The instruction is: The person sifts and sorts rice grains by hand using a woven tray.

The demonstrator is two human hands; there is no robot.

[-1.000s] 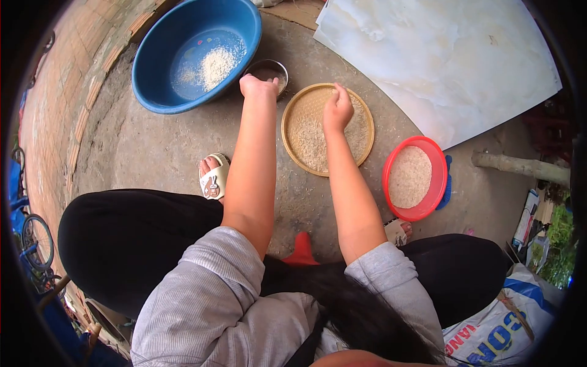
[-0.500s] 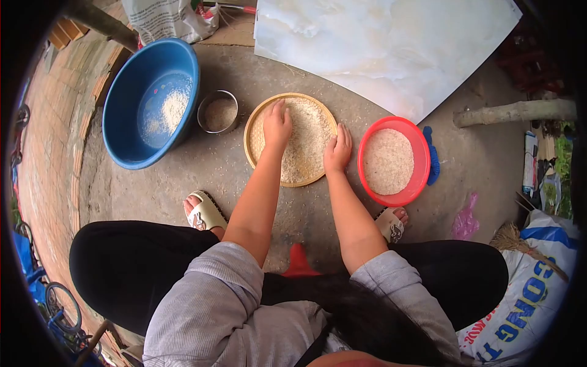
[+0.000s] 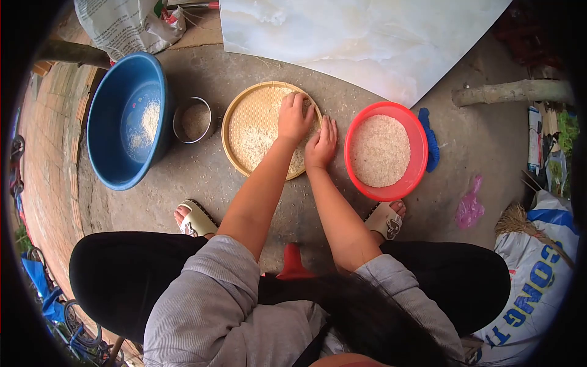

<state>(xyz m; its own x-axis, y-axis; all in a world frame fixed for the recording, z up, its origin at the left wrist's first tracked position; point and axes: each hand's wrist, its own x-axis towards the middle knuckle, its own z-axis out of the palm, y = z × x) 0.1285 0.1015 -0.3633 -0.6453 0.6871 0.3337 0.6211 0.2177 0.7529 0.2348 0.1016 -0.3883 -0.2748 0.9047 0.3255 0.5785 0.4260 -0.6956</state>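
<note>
At far left, the blue basin (image 3: 99, 116) holds a patch of pale grain (image 3: 150, 122); above it, a white bag (image 3: 116, 24) carries printed lines too small to read. The metal bowl (image 3: 211, 119) stands just right of the basin and contains more grain. The round woven tray (image 3: 254, 103) rests on the concrete floor (image 3: 195, 165) between the metal bowl and the red basin (image 3: 420, 160), with grain spread over its lower part. The left hand (image 3: 295, 117) is over the tray's right side, fingers bent and slightly apart; whether they grip grain cannot be determined. The right hand (image 3: 322, 145) lies along the tray's right rim, fingers extended and close together. The red basin is filled with pale grain. Further right lie a pink plastic bag (image 3: 470, 205) and a white sack (image 3: 520, 306) bearing large blue letters, "CÔNG T", at the picture's dark edge.
</note>
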